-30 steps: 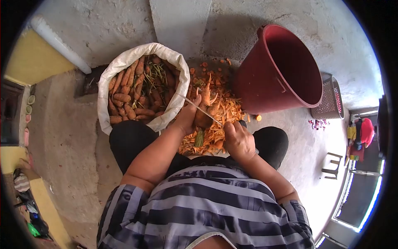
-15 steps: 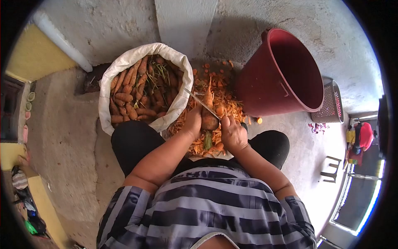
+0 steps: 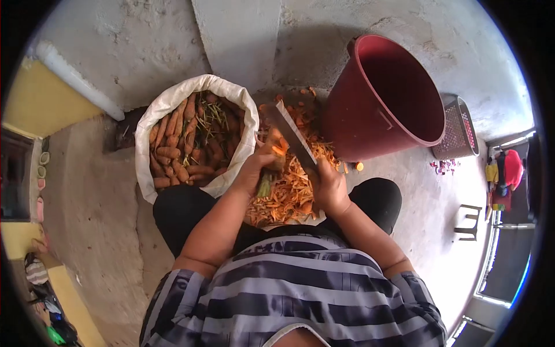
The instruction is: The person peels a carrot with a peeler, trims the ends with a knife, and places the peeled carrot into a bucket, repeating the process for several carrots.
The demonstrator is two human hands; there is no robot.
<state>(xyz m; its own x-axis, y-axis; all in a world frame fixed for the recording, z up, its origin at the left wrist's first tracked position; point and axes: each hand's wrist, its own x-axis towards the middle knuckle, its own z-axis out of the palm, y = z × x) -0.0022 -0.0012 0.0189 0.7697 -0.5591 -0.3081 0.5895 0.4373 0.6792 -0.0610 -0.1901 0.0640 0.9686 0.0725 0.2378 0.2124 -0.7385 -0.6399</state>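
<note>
My left hand point(image 3: 258, 168) is closed around a carrot point(image 3: 277, 151), its green top point(image 3: 265, 187) hanging out toward me. A bright orange patch shows on the carrot's side; part of it is hidden by my fingers and blurred. In my right hand point(image 3: 331, 188) is a knife point(image 3: 293, 134), gripped by the handle, its broad blade slanting up and left, just right of the carrot. Beneath both hands lies a heap of orange carrot peelings point(image 3: 289, 199). To the left, a white sack point(image 3: 252, 118) with a rolled rim holds many unpeeled carrots point(image 3: 169, 152).
A large dark red bucket point(image 3: 352, 115) stands tilted on the right, by the wall. Behind it is a perforated basket point(image 3: 457, 133). Carrot slices lie near the wall, and one round piece point(image 3: 359, 166) sits by the bucket. My knees flank the peelings.
The knife has swung away from the carrot, its blade now steeper and higher. My left hand has moved slightly left, tilting the carrot. The view has shifted a little.
</note>
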